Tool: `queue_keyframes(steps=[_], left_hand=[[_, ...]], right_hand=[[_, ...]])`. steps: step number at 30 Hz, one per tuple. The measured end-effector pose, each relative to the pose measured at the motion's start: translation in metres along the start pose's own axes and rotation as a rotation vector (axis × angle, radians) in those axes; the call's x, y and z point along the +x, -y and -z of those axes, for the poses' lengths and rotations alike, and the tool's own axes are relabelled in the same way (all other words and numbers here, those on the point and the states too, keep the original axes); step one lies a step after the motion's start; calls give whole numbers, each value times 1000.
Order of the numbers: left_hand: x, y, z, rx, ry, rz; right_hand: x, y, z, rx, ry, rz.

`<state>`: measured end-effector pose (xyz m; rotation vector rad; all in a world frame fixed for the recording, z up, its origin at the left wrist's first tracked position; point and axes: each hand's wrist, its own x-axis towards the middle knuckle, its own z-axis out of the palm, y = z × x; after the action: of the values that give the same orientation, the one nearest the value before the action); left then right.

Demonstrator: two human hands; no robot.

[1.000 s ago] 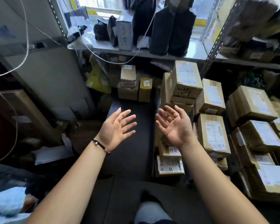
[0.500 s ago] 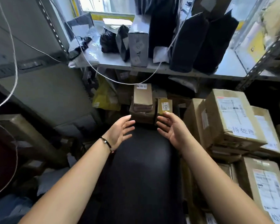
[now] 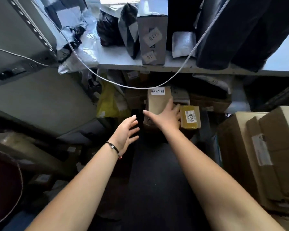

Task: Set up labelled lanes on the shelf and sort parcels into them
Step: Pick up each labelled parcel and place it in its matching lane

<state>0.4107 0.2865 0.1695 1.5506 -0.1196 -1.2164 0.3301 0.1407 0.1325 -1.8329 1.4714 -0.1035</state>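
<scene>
Both bare arms are stretched forward beneath the shelf. The right hand is spread wide, palm laid against the near face of a tall brown parcel that carries a white handwritten label at its top; nothing is gripped by it. The left hand is held open just to the left of that parcel, fingers loosely apart, touching nothing, with a black cord bracelet on the wrist. One smaller yellow-taped box marked 0346 is seen just beside the right hand, on its right. Two stacked cartons are counted at the right edge, and a yellow bag lies to the left under the shelf. On the shelf, one grey box with two stickers is stood among dark bags. A white cable sags in front. Compared with half a second earlier, both hands have been carried further forward, and the right hand, then short of the labelled parcel, is now laid on it.
</scene>
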Motion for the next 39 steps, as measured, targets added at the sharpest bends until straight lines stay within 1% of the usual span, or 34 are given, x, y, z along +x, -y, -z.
queue_keyframes(steps=[2, 3, 5, 6, 8, 10, 12, 13, 16, 20, 25, 26, 29, 30, 32, 35, 37, 38, 39], left_hand=[[0, -2, 8, -6, -2, 5], [-3, -5, 13, -13, -24, -1], [-15, -11, 26, -23, -90, -51], [-22, -21, 33, 5, -98, -108], [-35, -36, 45, 161, -79, -209], [-47, -64, 61, 244, -112, -323], [-56, -81, 68, 195, -147, -351], [-60, -82, 68, 172, -133, -345], [-66, -69, 61, 261, 6, -267], [-78, -52, 53, 390, 64, -185], [-110, -46, 42, 469, 189, -201], [-114, -47, 41, 483, 244, -196], [-126, -49, 46, 459, 500, -147], [-130, -49, 45, 444, 547, -127], [-138, -45, 39, 424, 617, -103], [-154, -30, 27, 380, 636, -68], [-160, -16, 21, 344, 605, -72], [-165, -10, 18, 320, 591, -95], [-169, -2, 14, 284, 572, -133]], right_hand=[[9, 11, -9, -133, -41, 10], [11, 15, -9, -147, -52, 1], [1, 10, -7, -88, -61, -38], [-7, 7, -4, -43, -77, -52], [-31, -12, -1, 46, -61, -81], [-58, -24, 2, 106, -49, -61], [-86, -31, 6, 105, -56, -13], [-97, -33, 8, 100, -50, 32], [-125, -34, 21, 105, -49, 163], [-169, -28, 46, 100, -87, 316], [-222, -19, 80, 41, -142, 489], [-233, -19, 84, 32, -148, 512], [-274, -24, 94, -52, -159, 587], [-287, -27, 99, -73, -150, 594], [-307, -36, 108, -55, -124, 582], [-327, -49, 119, 26, -162, 510], [-332, -58, 122, 111, -209, 356], [-333, -62, 122, 224, -219, 245], [-333, -69, 121, 409, -216, 126]])
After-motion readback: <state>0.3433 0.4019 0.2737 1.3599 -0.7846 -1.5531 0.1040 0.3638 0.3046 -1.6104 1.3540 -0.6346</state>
